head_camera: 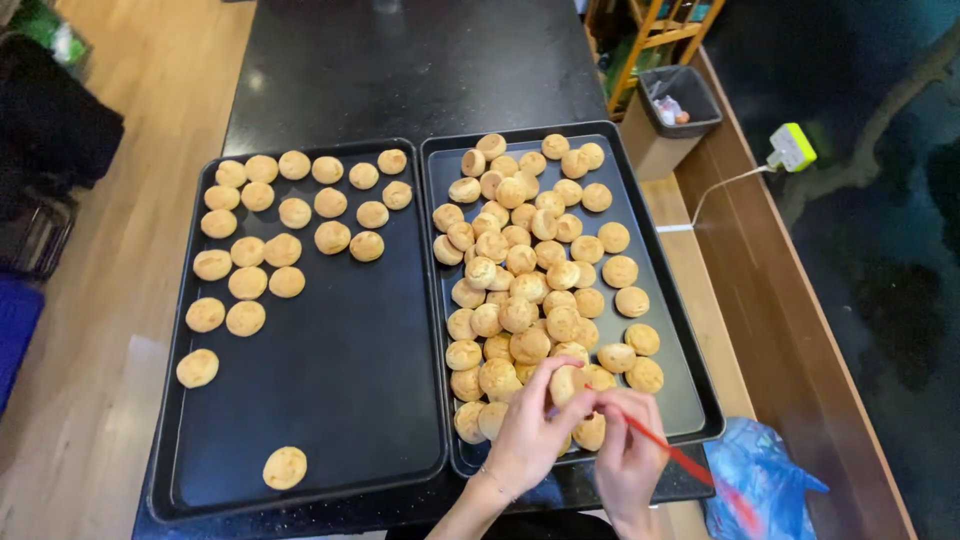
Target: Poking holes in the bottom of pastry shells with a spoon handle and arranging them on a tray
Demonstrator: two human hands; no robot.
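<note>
While your left hand (530,435) pinches a puff (567,383) over the right tray's (690,400) near end, your right hand (628,455) grips a red stick (670,455) touching it. The puff looks light and crushable, so hold its sides gently. Crowded puffs (520,280) hem you in; the left tray (350,400) sits alongside.
</note>
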